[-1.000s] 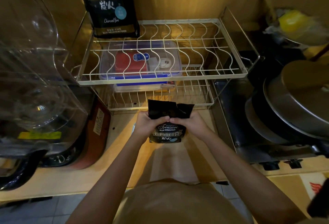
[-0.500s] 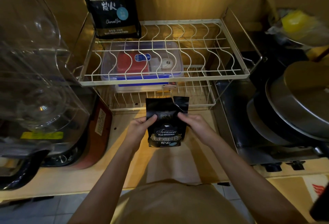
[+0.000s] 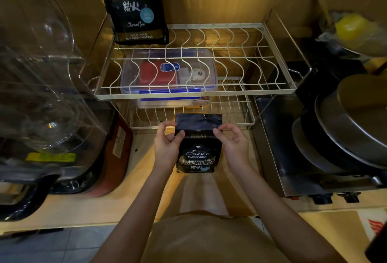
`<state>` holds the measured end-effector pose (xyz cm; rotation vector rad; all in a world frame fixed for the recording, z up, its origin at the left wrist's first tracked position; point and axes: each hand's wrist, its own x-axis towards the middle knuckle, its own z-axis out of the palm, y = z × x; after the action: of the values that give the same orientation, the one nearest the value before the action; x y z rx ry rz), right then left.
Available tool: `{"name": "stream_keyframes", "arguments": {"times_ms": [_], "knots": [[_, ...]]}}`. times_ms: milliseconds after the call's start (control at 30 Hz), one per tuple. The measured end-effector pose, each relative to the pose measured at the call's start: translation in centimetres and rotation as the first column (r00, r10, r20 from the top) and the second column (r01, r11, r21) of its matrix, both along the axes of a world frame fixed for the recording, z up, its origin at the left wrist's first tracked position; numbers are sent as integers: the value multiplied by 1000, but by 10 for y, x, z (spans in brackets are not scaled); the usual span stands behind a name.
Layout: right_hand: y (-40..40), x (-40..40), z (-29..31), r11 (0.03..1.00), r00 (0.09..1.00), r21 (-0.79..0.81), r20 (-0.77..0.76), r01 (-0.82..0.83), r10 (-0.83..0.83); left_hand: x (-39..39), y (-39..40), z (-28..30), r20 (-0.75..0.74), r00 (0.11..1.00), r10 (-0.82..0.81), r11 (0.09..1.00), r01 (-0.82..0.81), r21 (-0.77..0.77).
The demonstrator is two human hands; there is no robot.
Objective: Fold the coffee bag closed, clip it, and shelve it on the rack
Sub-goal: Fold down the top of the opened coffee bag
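A small black coffee bag (image 3: 198, 149) stands upright on the wooden counter in front of the wire rack (image 3: 196, 93). Its top flap is unfolded, standing straight with a tear near the middle. My left hand (image 3: 167, 143) pinches the bag's upper left edge between thumb and fingers. My right hand (image 3: 232, 143) pinches the upper right edge the same way. No clip is visible.
A large black coffee bag (image 3: 134, 7) stands on the rack's top tier at the back left. A clear plastic box (image 3: 167, 74) with a blue lid sits on the lower tier. A clear blender jug (image 3: 41, 95) stands at left, stacked pans (image 3: 345, 133) at right.
The top of the small bag, folded down under both thumbs a second ago, has opened up straight. My hands have moved apart to its side edges.
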<state>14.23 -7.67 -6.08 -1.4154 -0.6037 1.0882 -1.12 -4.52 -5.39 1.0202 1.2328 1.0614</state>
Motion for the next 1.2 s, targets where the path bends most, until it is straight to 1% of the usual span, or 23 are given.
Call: {"name": "stream_keyframes", "arguments": {"times_ms": [67,133,233,300,333,400,433,467,567,667,767,867,967,1033,1100,1133,1200], "knots": [[0,1,1,998,998,40,19,-53,52,-3,2,-3,-20,1000,-2,1000,2,13],[-1,4,0,991,992,53,35,-124,122,-6,4,-9,-21,1000,5,1000,-5,-11],[-2,9,0,976,970,-4,107,-217,216,-10,4,-16,-67,997,-27,999,26,-22],[-2,15,-1,950,943,-30,111,-311,313,-14,4,-18,-84,992,-96,995,97,0],[-2,18,-2,931,925,-49,102,-362,365,-17,4,-20,-118,982,-150,988,154,21],[-1,24,-7,902,893,-92,128,-422,431,-22,3,-27,-262,939,-223,967,247,61],[-1,25,-8,900,886,-100,159,-424,435,-24,2,-29,-312,925,-217,966,249,68],[-1,26,-10,905,884,-103,195,-412,425,-26,2,-30,-321,926,-199,970,234,73],[0,25,-10,928,895,-108,247,-357,373,-24,4,-28,-232,954,-192,970,220,103],[2,28,-7,927,900,-104,221,-360,375,-21,8,-21,-185,964,-193,976,208,65],[2,27,-5,921,901,-77,195,-381,388,-23,13,-19,-208,949,-238,963,258,75],[1,19,-10,932,924,-70,130,-355,361,-24,15,-22,-229,942,-245,962,265,60],[2,9,-14,947,941,-67,111,-313,318,-28,15,-23,-220,939,-265,960,279,35],[4,6,-14,953,947,-62,107,-296,301,-39,14,-30,-260,920,-292,950,310,29],[6,5,-14,953,948,-77,108,-294,301,-54,9,-41,-375,891,-256,956,291,40],[6,6,-13,950,945,-87,109,-300,308,-62,4,-49,-477,854,-207,963,263,53],[6,6,-14,947,944,-98,97,-307,316,-75,-9,-63,-697,711,-96,978,199,68]]}}
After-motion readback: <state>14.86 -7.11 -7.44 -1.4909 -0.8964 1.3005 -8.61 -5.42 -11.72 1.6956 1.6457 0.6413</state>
